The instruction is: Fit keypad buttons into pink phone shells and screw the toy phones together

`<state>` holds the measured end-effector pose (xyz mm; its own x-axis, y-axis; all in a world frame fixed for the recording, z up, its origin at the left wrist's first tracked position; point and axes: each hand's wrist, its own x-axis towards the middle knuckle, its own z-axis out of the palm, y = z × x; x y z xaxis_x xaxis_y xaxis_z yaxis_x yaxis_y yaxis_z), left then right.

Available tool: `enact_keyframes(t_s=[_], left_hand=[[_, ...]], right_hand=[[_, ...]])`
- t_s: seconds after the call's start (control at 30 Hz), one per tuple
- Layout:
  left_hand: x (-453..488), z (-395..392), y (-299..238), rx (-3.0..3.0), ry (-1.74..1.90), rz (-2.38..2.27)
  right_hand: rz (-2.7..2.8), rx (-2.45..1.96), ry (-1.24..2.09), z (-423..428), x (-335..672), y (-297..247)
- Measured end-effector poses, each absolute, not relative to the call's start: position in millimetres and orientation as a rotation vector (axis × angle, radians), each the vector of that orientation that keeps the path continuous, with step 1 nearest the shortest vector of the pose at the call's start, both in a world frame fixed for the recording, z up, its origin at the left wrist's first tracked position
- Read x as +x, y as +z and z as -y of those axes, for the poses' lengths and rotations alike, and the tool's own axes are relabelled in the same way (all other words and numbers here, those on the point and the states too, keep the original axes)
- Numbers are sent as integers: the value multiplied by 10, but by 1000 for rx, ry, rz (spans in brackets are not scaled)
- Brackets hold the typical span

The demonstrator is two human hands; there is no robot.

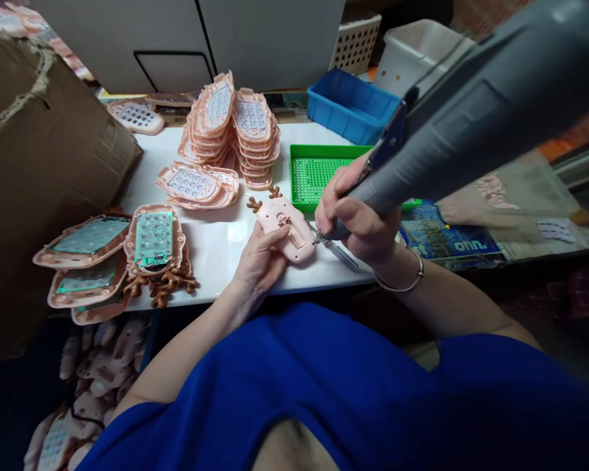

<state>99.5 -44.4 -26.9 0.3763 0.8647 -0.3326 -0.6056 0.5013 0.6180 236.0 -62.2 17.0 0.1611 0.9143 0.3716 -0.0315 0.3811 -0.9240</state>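
The left hand (264,258) pinches a pink toy phone (302,227), which looks joined already. The right hand (360,219) wraps round a gray power screwdriver (442,137). Past the left hand, open phone halves (218,108) seem unjoined.

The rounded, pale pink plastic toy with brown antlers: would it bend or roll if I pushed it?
The pale pink toy is probably stiff: its shell shows no bend where the left hand grips it. It may slide rather than roll, as its back looks broad and flattish. Its thin, branching brown antlers might catch or snap.
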Motion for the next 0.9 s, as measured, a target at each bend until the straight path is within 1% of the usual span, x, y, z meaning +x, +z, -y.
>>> enact_keyframes(t_s=[0.1, 0.13, 0.23, 0.3, 0.4, 0.47, 0.6, 0.9], left_hand=[[989, 462, -241, 445, 963, -720], [989, 469, -226, 437, 962, -728], [993, 488, -170, 374, 956, -735], [1000, 497, -132, 340, 933, -729], [1012, 499, -104, 356, 897, -722], [1019, 494, -109, 375, 884, -726], [1030, 487, -132, 354, 861, -741], [1045, 508, -92, 289, 882, -802]], right_hand=[[1198, -745, 906, 584, 2442, 356], [1200, -725, 880, 570, 2496, 432], [1163, -785, 551, 499, 2756, 586], [1118, -924, 328, 422, 2988, 570], [1071, -1181, 181, 296, 3332, 387], [1082, -1273, 163, 231, 3502, 232], [1139, -1323, 164, 173, 3646, 41], [1129, -1463, 151, 164, 3668, -15]])
